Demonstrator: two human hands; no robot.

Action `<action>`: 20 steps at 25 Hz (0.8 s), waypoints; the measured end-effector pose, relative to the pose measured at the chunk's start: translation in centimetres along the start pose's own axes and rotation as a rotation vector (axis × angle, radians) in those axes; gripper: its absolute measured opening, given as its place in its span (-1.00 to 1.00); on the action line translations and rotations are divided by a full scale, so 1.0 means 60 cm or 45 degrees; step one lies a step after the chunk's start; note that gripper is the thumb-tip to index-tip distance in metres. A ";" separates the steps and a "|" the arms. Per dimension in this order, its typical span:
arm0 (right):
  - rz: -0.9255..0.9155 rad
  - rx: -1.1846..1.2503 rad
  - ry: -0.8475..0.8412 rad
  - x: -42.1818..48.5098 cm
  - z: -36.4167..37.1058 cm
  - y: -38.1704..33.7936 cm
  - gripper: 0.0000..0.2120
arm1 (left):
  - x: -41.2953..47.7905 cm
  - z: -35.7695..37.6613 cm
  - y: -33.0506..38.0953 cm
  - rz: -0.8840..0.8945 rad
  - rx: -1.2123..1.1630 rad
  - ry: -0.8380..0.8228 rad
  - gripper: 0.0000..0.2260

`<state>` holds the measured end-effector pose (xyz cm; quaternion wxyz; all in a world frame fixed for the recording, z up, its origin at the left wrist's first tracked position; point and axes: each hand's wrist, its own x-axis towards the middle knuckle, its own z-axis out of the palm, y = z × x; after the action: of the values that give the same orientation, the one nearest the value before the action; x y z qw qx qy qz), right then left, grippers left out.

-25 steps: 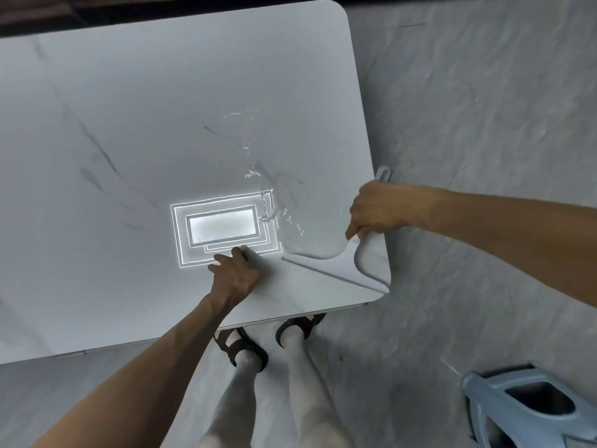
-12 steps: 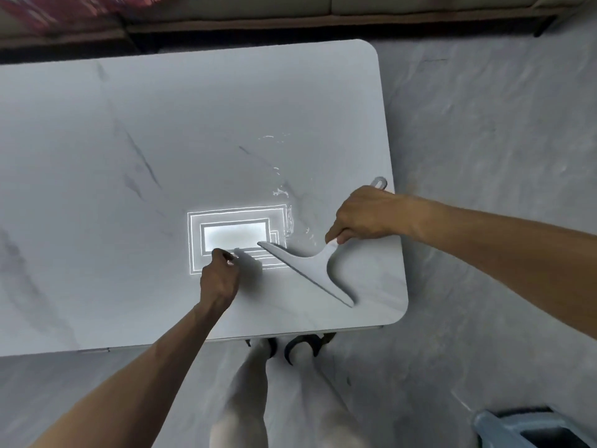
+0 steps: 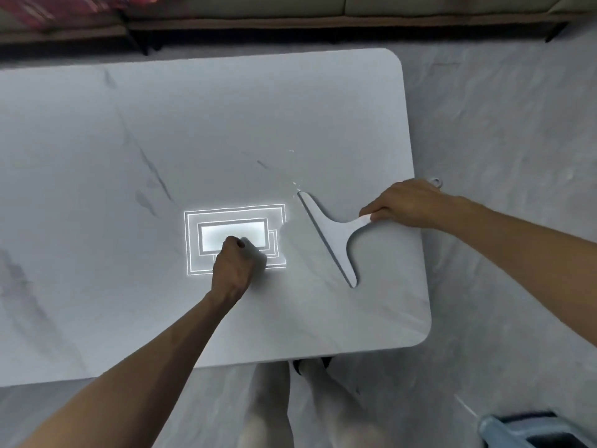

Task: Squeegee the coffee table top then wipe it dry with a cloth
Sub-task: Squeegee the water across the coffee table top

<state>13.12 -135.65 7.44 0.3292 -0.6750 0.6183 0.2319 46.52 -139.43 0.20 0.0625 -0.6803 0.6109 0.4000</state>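
squeegee swung steeper on table | right hand grips its handle | left hand fisted, empty

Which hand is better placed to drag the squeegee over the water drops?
Right. The right hand grips the squeegee by its handle, its blade ending beside the water drops. The left hand rests curled on the table top, holding nothing visible.

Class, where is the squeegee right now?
Head view: the squeegee rests on the right side of the coffee table, handle gripped by the right hand.
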 end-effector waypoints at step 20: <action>0.356 0.634 0.613 0.316 -0.150 -0.118 -0.51 | 0.223 -0.091 0.079 0.031 0.060 -0.247 -0.65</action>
<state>21.70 -155.01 0.97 0.2937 -0.5185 0.8016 -0.0481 44.00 -154.14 -2.52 0.1327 -0.6292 0.6195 0.4503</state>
